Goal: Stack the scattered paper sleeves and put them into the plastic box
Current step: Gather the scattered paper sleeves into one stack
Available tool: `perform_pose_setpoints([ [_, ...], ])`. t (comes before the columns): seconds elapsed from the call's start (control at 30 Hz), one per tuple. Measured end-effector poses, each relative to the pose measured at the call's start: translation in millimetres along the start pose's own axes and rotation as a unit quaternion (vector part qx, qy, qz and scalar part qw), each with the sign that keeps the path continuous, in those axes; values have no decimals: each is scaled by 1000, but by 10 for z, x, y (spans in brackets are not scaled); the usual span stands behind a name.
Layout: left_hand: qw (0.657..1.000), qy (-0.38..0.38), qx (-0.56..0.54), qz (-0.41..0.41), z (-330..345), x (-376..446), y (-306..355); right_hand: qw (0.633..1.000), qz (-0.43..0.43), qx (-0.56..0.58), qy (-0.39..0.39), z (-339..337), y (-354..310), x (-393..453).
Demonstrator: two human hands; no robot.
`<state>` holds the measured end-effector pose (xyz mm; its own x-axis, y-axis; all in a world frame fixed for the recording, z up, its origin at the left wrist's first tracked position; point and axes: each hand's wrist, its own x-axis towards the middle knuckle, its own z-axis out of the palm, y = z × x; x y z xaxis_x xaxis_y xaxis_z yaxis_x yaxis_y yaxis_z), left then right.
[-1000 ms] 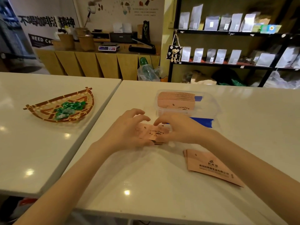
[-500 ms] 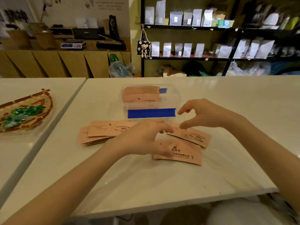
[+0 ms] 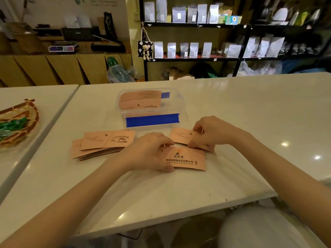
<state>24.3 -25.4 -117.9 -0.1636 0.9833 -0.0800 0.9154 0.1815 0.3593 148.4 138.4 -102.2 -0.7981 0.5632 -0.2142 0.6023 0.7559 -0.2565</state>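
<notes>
I see my left hand point(image 3: 150, 151) near the middle of the desk point(image 3: 250, 111), fingers curled down pinching the left end of a printed paper sleeve point(image 3: 188, 159). My right hand point(image 3: 211, 133) pinches a second sleeve point(image 3: 180, 136) just behind it. A fanned pile of sleeves point(image 3: 100, 144) lies toward the left edge. The plastic box point(image 3: 152, 108) stands behind both hands, toward the far edge, a stack of sleeves point(image 3: 139, 99) inside
</notes>
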Motion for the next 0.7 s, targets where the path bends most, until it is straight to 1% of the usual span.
perform_pose_setpoints([
  [0.1,999,32,-15,-1,-70,-96,-47,998,-14,48,28,-85,-34,10],
  [0.23,996,66,-49,-30,-216,-326,-231,993,-54,91,47,-219,-158,26],
  [0.37,985,113,-88,-92,-351,-598,-530,976,-101,158,113,-254,-403,76],
  [0.47,973,151,-102,-143,-430,-758,-773,961,-155,176,148,-216,-659,139],
  [0.57,958,193,-98,-186,-463,-854,-963,955,-206,161,143,-137,-901,230],
  [0.7,950,200,-108,-213,-426,-889,-1165,953,-263,105,108,-1,-1214,353],
])
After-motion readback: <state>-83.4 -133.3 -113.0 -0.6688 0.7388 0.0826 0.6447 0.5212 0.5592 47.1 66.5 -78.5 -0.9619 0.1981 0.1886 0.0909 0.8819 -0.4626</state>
